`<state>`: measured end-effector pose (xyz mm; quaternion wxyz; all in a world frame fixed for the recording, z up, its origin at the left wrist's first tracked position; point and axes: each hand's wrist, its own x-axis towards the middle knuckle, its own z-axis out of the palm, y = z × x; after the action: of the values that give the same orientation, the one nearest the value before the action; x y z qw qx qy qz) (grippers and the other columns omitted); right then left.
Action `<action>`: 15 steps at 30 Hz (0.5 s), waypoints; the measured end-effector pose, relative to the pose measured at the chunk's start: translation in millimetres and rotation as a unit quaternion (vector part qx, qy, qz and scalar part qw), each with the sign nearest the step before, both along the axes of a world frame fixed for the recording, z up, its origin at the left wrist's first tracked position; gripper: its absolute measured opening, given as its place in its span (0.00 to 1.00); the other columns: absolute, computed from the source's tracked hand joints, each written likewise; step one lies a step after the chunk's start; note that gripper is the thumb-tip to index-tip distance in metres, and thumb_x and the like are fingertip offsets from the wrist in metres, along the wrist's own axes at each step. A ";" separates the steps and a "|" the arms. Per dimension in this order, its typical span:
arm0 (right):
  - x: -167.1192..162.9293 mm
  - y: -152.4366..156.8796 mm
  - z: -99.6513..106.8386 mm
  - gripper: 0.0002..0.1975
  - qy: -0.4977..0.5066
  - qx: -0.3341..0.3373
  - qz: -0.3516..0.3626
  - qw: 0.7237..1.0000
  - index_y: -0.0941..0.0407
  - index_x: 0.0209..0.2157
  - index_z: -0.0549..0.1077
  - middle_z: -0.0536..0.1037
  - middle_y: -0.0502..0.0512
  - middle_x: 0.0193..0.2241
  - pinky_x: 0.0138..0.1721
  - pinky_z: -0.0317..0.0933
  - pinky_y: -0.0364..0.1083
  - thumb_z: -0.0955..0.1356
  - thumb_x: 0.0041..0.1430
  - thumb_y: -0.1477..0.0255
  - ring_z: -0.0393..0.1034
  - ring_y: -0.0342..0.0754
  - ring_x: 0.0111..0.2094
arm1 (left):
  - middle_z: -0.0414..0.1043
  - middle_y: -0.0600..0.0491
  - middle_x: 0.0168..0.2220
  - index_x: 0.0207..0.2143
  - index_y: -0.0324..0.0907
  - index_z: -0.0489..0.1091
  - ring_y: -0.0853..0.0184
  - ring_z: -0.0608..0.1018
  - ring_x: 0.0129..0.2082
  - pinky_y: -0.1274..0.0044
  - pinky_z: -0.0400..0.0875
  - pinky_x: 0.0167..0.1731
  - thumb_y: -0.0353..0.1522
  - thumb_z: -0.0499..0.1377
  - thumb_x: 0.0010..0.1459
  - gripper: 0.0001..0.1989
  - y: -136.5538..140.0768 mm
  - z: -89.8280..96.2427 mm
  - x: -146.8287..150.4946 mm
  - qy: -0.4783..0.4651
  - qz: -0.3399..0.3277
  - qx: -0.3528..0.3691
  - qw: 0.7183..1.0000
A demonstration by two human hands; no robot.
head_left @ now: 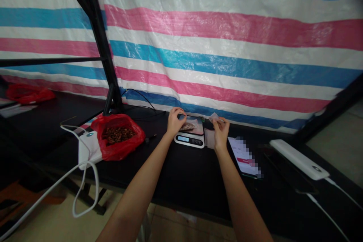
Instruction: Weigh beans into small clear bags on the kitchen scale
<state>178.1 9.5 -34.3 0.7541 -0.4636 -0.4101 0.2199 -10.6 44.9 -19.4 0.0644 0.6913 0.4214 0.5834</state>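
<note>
A small white digital kitchen scale with a lit display stands on the black table. On its platform lies a small clear plastic bag with brown pieces in it. My left hand hovers at the left side of the platform, thumb and fingertips curled together; whatever may be between them is too small to make out. To the right of the scale, my right hand pinches a small clear plastic bag. More clear bags lie flat between the scale and my right wrist.
An open red plastic bag of small brown seeds or nuts sits left, beside a white power strip with cable. Right are a lit phone, a dark phone and a white power bank. A striped sheet hangs behind.
</note>
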 end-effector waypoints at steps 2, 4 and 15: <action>5.0 -0.1 -2.0 0.21 -0.047 -0.020 -0.036 0.998 0.54 0.39 0.62 0.72 0.53 0.35 0.42 0.58 0.50 0.69 0.44 0.62 0.68 0.49 0.38 | 0.67 0.51 0.36 0.33 0.40 0.68 0.66 0.69 0.40 0.73 0.63 0.44 0.30 0.56 0.53 0.04 -3.7 0.8 0.9 0.020 -0.006 0.003 1.000; 10.7 -2.7 -1.3 0.19 -0.110 -0.066 -0.089 0.988 0.55 0.38 0.62 0.72 0.55 0.36 0.43 0.57 0.51 0.67 0.45 0.63 0.67 0.51 0.39 | 0.67 0.50 0.37 0.38 0.40 0.66 0.65 0.69 0.41 0.73 0.63 0.44 0.33 0.53 0.57 0.08 -8.6 2.1 1.9 0.059 -0.019 0.008 0.998; 27.6 -24.1 13.2 0.15 -0.341 -0.299 -0.290 0.842 0.57 0.42 0.65 0.73 0.62 0.40 0.42 0.49 0.53 0.63 0.52 0.68 0.63 0.57 0.44 | 0.67 0.49 0.40 0.42 0.40 0.64 0.62 0.67 0.44 0.71 0.61 0.45 0.38 0.50 0.58 0.13 -19.9 4.1 7.4 0.219 -0.056 0.032 0.974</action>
<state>205.7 -14.5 -21.1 0.4205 -0.8103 -0.4023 -0.0692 -3.2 25.0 -15.3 -0.0191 0.8267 0.3667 0.4263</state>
